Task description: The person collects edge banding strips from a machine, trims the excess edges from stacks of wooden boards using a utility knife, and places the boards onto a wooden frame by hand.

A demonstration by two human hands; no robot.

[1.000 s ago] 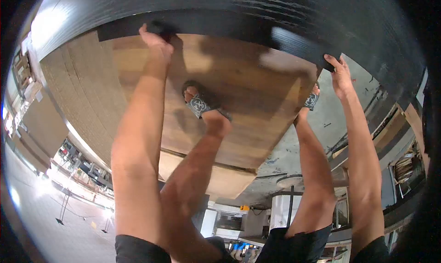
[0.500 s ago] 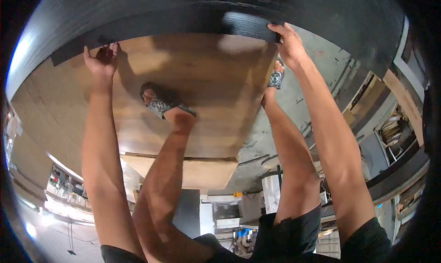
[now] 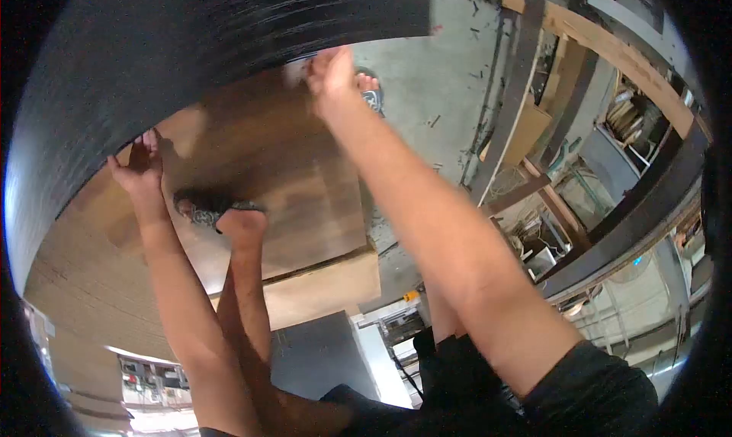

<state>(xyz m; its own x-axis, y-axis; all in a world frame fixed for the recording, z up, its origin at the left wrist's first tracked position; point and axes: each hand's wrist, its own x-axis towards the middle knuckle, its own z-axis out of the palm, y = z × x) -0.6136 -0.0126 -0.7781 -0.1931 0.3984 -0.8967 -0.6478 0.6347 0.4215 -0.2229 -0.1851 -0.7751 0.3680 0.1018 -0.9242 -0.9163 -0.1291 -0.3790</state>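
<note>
A large black panel [image 3: 252, 33] with faint streaks on its face fills the upper left of the head view. My left hand [image 3: 141, 170] is palm-up at the panel's lower edge, with the thumb apart and the fingers curled at the edge. Farther right along the same edge is my right hand [image 3: 332, 78], blurred, with its fingertips partly hidden at the panel. Beneath the panel lies a brown wooden board [image 3: 305, 200]. My sandalled left foot [image 3: 206, 212] stands on this board, and the other sandalled foot [image 3: 370, 94] shows just past my right hand.
Grey concrete floor [image 3: 427, 86] with scattered dark scraps lies to the right. Beyond it stands a dark frame [image 3: 511, 101] with wooden pieces and a coil of cord [image 3: 625, 117]. A pale board [image 3: 328, 288] and a dark grey panel [image 3: 320, 353] are near my legs.
The view has turned, and the black panel now sits farther left, with its right corner showing over the floor. My right hand has left the strip's end and is on the panel's lower edge.
</note>
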